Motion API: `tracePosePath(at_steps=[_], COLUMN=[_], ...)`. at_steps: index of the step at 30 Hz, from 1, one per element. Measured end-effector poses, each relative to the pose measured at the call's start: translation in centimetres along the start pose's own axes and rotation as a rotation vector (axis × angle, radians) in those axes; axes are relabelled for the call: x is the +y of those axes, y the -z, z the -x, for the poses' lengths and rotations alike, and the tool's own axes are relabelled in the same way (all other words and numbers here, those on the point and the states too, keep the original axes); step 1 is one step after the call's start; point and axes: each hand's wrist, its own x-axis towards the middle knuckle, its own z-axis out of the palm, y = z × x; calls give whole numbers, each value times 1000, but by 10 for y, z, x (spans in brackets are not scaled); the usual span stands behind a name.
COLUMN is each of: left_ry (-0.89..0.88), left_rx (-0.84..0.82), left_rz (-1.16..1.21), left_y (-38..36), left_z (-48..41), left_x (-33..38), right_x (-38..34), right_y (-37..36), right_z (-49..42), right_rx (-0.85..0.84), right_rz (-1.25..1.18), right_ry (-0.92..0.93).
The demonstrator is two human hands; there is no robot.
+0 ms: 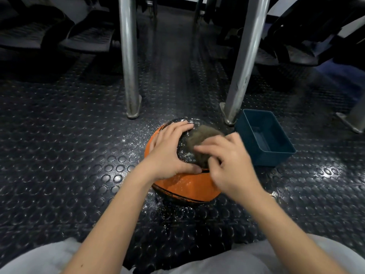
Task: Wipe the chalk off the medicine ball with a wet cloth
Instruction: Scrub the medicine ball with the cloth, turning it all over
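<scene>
Orange and black medicine ball (183,186) on the studded black rubber floor (79,155), that's what I'm seeing, right? Where's it sitting exactly?

Reply: yep, on the floor right in front of the person's knees in light trousers (49,258), between them and two shiny metal legs (129,56). White chalk specks (167,212) are all over the floor around it, plus more on the ball's black top panel.

OP: ok, and the hands?

Reply: left grip (169,153) is released. Fingers are spread over the left side of the top, thumb along the seam where black meets orange, just pressing on the ball. Right grip (231,165) is a bit blurry, but its fingers are bent down onto a grey-brown cloth (201,143) and look like they're grasping it, holding it against the black panel near the top right.

OP: what's the blue thing?

Reply: dark blue plastic tub (272,159), just beside the ball on its right, near the foot of the right-hand leg. Something shiny in the bottom, can't tell if it's water. Dark seats (87,36) sit farther back on the left.
</scene>
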Motion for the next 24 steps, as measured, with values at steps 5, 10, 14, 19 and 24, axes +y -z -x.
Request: tracePosePath(at_steps=[5, 10, 14, 19, 24], left_ry=[-11, -19, -6, 0, -11], left_rx=[-10, 12, 10, -2, 10], left_rz=[-6, 10, 32, 17, 41], left_y=[-1, -4, -2, -3, -1], left_z=[1, 0, 4, 0, 2], left_x=[-1, 0, -6, -2, -5], right_x=[22, 3, 15, 13, 5], right_y=[8, 0, 5, 3, -2], right_z=[-10, 1, -6, -6, -3], right_rx=[6, 30, 1, 47, 36], right_rz=[9, 12, -14, 48, -23], right_ry=[-142, 3, -59, -102, 18])
